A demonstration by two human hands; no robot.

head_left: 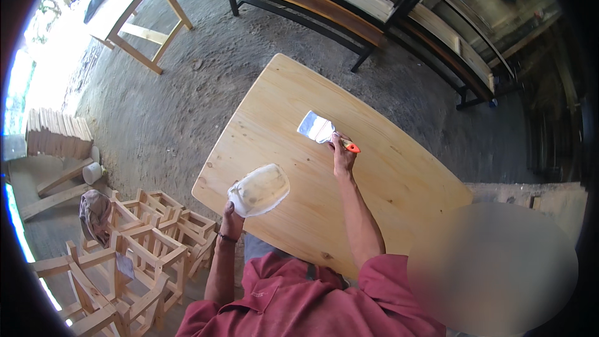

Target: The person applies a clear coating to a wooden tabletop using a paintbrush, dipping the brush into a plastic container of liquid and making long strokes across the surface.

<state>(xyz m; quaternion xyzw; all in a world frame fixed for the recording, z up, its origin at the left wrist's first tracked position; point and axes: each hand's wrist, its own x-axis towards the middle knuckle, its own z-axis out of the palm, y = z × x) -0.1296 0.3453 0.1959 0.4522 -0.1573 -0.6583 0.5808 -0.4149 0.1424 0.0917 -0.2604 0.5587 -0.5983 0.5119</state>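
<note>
A flat paintbrush [319, 128] with pale bristles and an orange-tipped handle is gripped in my right hand [343, 156], over the middle of a light wooden tabletop [374, 175]. My left hand [232, 213] holds a whitish, rounded plastic container [261, 191] by its near left side, above the tabletop's left edge. The container is tilted so its inside shows, with pale, brownish residue in it. Whether the bristles touch the wood I cannot tell. The fingers under the container are hidden.
Wooden stool frames [150, 243] are piled at the lower left, with a crumpled cloth [95, 215] on them. A small wooden table [134, 19] stands at the far left. Benches with dark frames [306, 3] line the back. A stack of boards [57, 134] sits at the left.
</note>
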